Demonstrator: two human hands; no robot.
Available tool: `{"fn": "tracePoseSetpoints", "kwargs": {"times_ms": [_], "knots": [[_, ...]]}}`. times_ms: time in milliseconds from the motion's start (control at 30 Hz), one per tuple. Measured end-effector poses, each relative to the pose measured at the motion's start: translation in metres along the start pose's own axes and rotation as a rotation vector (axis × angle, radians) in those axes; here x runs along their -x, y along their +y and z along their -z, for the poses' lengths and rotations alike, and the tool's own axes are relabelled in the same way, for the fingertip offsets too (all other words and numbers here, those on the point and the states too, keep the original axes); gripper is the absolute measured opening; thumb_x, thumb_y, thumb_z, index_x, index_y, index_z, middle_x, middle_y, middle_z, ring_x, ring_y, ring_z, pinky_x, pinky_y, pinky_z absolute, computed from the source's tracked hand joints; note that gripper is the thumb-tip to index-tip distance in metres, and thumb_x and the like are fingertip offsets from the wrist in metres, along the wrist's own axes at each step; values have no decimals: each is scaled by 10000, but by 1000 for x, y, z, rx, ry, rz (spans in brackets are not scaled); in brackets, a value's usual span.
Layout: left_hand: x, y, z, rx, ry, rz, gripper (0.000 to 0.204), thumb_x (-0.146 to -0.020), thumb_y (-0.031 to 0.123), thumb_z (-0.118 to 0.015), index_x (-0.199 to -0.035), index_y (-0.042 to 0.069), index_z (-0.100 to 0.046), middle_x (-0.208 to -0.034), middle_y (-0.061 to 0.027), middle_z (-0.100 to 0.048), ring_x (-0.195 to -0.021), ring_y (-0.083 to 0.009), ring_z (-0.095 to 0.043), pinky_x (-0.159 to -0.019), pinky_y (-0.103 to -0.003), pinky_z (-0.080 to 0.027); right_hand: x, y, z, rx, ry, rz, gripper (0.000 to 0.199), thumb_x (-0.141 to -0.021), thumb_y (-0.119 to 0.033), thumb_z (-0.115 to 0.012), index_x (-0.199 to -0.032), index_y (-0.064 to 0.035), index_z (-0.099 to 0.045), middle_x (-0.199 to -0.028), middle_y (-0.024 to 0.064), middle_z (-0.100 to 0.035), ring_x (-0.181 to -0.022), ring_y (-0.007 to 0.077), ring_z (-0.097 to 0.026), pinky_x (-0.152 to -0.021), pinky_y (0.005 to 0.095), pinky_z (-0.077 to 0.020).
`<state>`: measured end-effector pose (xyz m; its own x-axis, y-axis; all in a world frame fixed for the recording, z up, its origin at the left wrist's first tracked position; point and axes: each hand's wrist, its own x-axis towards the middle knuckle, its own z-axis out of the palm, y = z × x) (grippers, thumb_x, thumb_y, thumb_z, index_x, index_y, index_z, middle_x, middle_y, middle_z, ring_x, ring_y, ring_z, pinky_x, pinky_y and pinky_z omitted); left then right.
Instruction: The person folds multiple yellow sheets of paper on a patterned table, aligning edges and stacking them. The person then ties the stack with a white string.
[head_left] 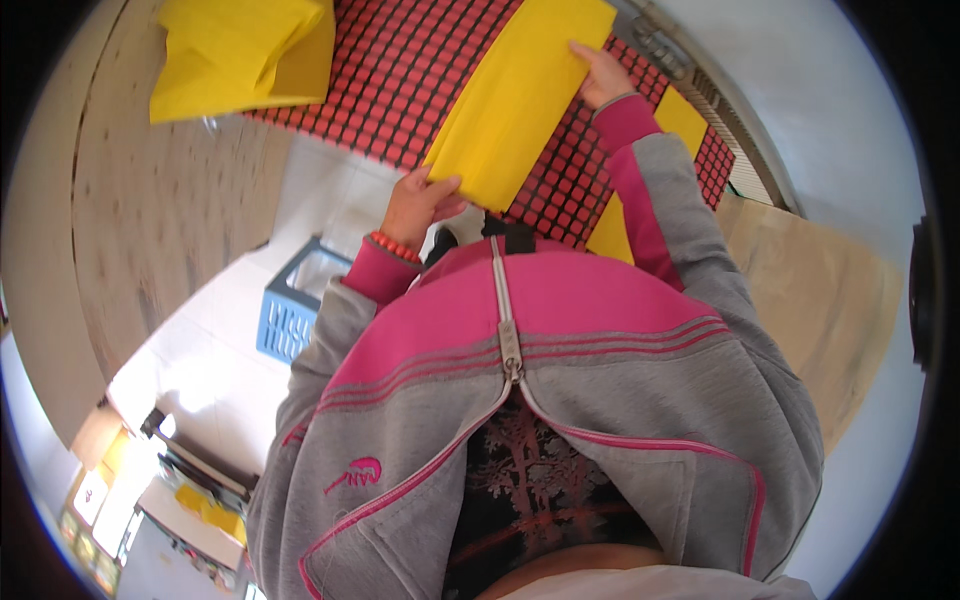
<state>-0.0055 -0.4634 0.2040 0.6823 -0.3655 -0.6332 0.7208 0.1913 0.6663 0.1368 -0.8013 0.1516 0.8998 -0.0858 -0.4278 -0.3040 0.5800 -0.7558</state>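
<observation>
Holding yellow sheet (520, 105) in both hands, over red-and-black gridded surface (390, 60), slanting from near left to far right. Seemingly folded or layered along left long edge; unable to count layers. Unable to tell if lying flat or slightly raised.

Grasping near left corner with left hand (420, 208), thumb on top, fingers partly hidden. Wearing red bead bracelet (395, 247) on same wrist. Grasping right long edge toward far end with right hand (605, 80). Gripped at nearly opposite ends, likely to keep length straight and stop sagging or skewing. Held at edges only, probably to leave broad face uncreased.

At far left on same surface: yellow bundle (240, 50), loosely folded, just apart from sheet, maybe set aside to keep middle free. To right, partly behind right sleeve: yellow patches (682, 122); unable to tell if one piece or two.

Beyond, along far right: metal rail (660, 45), against wall. Further out: wooden boards at left (180, 150) and right (810, 290). Below, on pale floor, left: blue basket (285, 325), with slotted sides.
</observation>
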Motion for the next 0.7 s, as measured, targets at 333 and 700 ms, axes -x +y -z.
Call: {"fn": "tracePoseSetpoints", "kwargs": {"times_ms": [333, 700], "knots": [[11, -8, -6, 133, 27, 82, 252, -987, 219, -573, -1142, 20, -583, -1151, -130, -677, -1032, -223, -687, -819, -271, -542, -9, -1, 2, 67, 64, 16, 342, -944, -58, -606, -1274, 8, -540, -1291, 117, -598, -1152, 277, -591, -991, 400, -482], [4, -14, 6, 174, 118, 65, 222, -991, 270, -566, -1012, 53, -602, -1005, -90, -709, -918, -173, -700, -770, -264, -534, -2, -3, -6, 191, 45, 49, 371, -925, -84, -650, -1272, -6, -546, -1257, 111, -616, -1139, 288, -601, -959, 430, -507]]}}
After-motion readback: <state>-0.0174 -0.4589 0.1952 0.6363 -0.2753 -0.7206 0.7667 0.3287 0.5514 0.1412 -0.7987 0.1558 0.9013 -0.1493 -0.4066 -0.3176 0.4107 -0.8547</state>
